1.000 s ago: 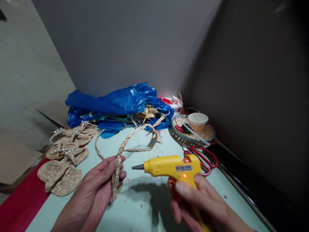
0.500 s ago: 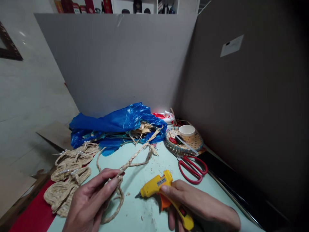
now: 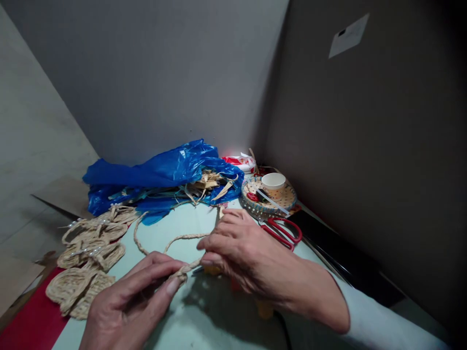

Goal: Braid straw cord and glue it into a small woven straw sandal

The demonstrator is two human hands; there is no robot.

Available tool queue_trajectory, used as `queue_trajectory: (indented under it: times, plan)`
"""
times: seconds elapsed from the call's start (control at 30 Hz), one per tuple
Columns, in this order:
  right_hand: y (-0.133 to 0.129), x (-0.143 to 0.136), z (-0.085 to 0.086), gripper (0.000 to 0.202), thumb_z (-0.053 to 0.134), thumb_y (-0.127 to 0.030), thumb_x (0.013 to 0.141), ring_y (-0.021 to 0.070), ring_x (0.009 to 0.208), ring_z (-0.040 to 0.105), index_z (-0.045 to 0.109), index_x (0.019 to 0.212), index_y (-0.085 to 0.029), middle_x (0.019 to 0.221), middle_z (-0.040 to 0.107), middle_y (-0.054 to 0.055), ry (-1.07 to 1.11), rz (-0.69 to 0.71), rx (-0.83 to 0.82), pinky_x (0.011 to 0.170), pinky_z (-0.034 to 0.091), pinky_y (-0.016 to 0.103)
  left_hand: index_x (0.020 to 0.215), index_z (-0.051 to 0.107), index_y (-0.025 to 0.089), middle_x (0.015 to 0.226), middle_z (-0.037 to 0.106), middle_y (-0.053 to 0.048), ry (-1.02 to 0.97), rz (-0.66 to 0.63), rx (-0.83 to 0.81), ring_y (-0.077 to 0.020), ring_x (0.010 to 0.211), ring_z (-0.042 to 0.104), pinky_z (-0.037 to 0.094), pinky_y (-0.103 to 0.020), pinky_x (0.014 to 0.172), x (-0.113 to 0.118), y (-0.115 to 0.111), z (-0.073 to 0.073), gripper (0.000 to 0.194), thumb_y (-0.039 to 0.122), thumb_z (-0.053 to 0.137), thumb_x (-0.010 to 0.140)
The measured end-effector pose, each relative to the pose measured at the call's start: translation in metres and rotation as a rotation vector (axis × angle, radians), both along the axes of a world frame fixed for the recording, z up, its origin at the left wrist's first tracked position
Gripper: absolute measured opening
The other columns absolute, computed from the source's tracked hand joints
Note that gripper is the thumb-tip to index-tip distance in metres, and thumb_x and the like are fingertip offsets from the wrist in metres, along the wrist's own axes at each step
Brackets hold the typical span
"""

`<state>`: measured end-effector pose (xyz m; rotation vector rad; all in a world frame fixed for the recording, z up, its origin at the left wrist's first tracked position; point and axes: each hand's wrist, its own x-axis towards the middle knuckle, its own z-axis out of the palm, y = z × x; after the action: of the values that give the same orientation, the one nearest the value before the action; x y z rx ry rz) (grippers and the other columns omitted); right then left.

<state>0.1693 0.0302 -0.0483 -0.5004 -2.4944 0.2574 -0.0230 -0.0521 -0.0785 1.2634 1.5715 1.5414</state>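
While the left hand (image 3: 131, 291) pinches a braided cord (image 3: 191, 266) toward the tabletop's (image 3: 189, 218) near edge, the right hand (image 3: 242, 248) arches palm-down. Its bent fingers grip the cord too.

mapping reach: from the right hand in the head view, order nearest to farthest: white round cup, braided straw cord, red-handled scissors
1. Braided straw cord: touching the right hand, left side.
2. Red-handled scissors: just beyond, right side.
3. White round cup: farther back, on the round woven tray.
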Motion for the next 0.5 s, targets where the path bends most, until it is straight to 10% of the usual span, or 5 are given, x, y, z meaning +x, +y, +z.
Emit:
queue_trajectory:
  times: [0.5]
  plan:
    - [-0.015, -0.020, -0.050, 0.032, 0.049, -0.001, 0.096, 0.0177, 0.067, 0.049, 0.069, 0.073, -0.010, 0.066, 0.063, 0.003, 0.267, -0.037, 0.297, 0.073, 0.041, 0.038, 0.073, 0.082, 0.028, 0.078, 0.080, 0.002, -0.250, 0.148, -0.283, -0.0128, 0.067, 0.069, 0.053, -0.012, 0.057, -0.011, 0.002, -0.021, 0.029, 0.048, 0.093, 0.057]
